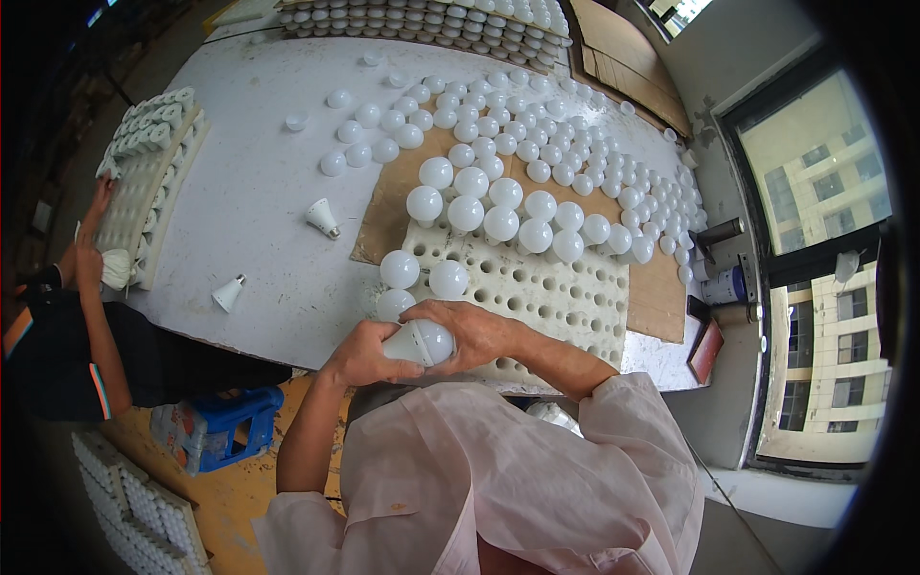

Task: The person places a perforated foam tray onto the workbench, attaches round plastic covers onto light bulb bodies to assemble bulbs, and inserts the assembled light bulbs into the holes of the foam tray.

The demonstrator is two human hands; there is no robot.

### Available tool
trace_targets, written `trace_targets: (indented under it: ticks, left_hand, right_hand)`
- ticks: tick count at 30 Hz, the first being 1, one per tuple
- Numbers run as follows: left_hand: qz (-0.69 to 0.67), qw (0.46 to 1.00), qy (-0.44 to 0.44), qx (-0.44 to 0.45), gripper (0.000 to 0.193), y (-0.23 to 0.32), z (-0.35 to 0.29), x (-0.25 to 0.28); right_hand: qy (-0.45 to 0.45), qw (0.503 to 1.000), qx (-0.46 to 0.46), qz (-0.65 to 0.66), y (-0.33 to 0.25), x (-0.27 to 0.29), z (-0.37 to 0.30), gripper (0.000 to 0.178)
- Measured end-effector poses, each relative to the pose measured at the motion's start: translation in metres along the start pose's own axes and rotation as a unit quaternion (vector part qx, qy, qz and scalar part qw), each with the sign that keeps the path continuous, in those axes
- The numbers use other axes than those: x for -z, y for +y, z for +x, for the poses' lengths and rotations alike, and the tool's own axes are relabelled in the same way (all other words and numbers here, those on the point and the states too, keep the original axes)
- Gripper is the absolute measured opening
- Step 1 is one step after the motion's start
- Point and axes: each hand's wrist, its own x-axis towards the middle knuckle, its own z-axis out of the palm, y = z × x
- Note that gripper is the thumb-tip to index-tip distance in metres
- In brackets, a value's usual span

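Note:
At the near edge of the table, both hands are closed round one white light bulb (432, 342). My left hand (356, 356) grips its tapered white body, and my right hand (471, 333) wraps round its rounded dome. The base end of the bulb is hidden by my left hand. Just beyond my hands is a pale foam tray (586, 305) with rows of holes. Large round-topped bulbs (466, 213) stand along its far side. A few more, such as one white bulb (399, 269), stand at its near left corner.
Many loose white domes (537, 134) cover brown cardboard and the white table (249, 144). Two bulb bodies (323, 218) lie left of the tray. A co-worker's hand (89, 264) touches a filled foam tray (144, 216) at left. Stacked trays (422, 24) stand behind; a blue stool (230, 431) is below.

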Motion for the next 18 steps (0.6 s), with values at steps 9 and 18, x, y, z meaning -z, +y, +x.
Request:
trace_targets:
  ticks: [9,18]
  left_hand:
    - [0.084,0.983,-0.017,-0.163,0.044,0.019,-0.001,-0.010]
    - [0.020,0.998,-0.063,-0.010,0.042,0.009,0.009,-0.015]
  right_hand:
    - [0.220,0.958,0.184,0.030,-0.003,-0.032,-0.002,0.070]
    - [0.220,0.962,0.134,0.092,0.003,-0.037,-0.014,0.055]
